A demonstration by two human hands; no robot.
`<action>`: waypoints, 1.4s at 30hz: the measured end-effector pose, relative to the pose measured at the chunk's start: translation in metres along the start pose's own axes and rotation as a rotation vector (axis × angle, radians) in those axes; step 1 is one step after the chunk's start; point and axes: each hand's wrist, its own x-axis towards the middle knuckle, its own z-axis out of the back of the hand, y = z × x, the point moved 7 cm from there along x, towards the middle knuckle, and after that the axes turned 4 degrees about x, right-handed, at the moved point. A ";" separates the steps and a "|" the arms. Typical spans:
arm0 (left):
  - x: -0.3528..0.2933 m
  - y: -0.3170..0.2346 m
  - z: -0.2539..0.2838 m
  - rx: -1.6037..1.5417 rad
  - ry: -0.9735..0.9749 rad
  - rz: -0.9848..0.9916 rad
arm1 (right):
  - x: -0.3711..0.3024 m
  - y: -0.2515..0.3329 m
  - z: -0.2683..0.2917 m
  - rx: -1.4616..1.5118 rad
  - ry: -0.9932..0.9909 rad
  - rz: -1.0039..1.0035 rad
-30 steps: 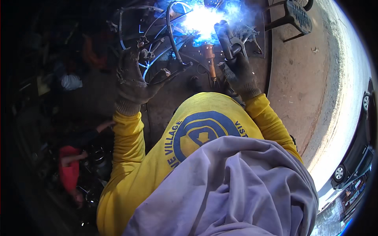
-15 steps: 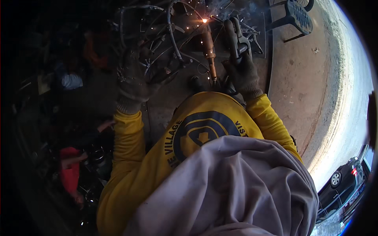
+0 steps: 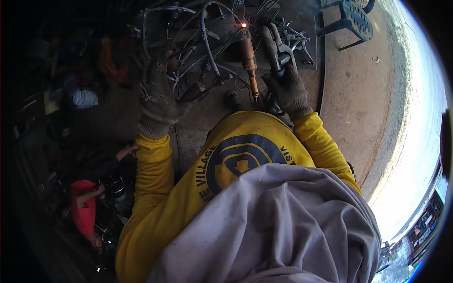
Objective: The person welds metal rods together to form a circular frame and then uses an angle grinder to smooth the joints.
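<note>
My left hand (image 3: 160,96), in a dark, worn work glove, lies beside a tangle of bent metal tubes (image 3: 206,40). Its fingers point away from me and the thumb stands apart; whether it presses on a tube is hard to see. In my right hand (image 3: 289,92), also gloved, is a heavy metal tool with two thick parallel bars (image 3: 271,45), its kind unclear. Between the hands lies a worn orange cylindrical power tool (image 3: 248,53) with a cord at its near end. Just beyond its far end, a small spot glows orange-red (image 3: 244,25).
Loose metal pieces (image 3: 299,37) lie on a dark work surface at the far right. Beyond it stands a green plastic chair (image 3: 356,21). At left, a person in a red top (image 3: 84,207) is near dark machinery. A white bundle (image 3: 85,98) lies at far left.
The flying sparks and smoke have mostly gone, and the bright point has shrunk to a small glow. My right hand has shifted slightly left with its tool. A dark car has left the lower right.
</note>
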 end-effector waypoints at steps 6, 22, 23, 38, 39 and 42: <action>0.000 -0.001 0.000 -0.020 0.012 0.022 | 0.002 -0.001 -0.002 -0.059 0.009 -0.044; 0.006 -0.007 0.005 -0.021 -0.014 -0.014 | 0.003 -0.007 -0.007 0.022 0.071 -0.129; 0.006 -0.008 0.005 -0.029 -0.015 -0.028 | 0.004 -0.008 -0.009 0.002 0.074 -0.141; 0.010 -0.009 0.006 -0.061 0.008 -0.013 | 0.002 0.000 -0.010 0.135 0.022 0.104; 0.011 -0.008 0.006 -0.061 0.008 -0.013 | 0.003 0.000 -0.009 0.134 0.022 0.104; 0.014 -0.012 0.009 -0.124 -0.055 -0.048 | 0.002 0.011 -0.005 0.174 0.003 0.247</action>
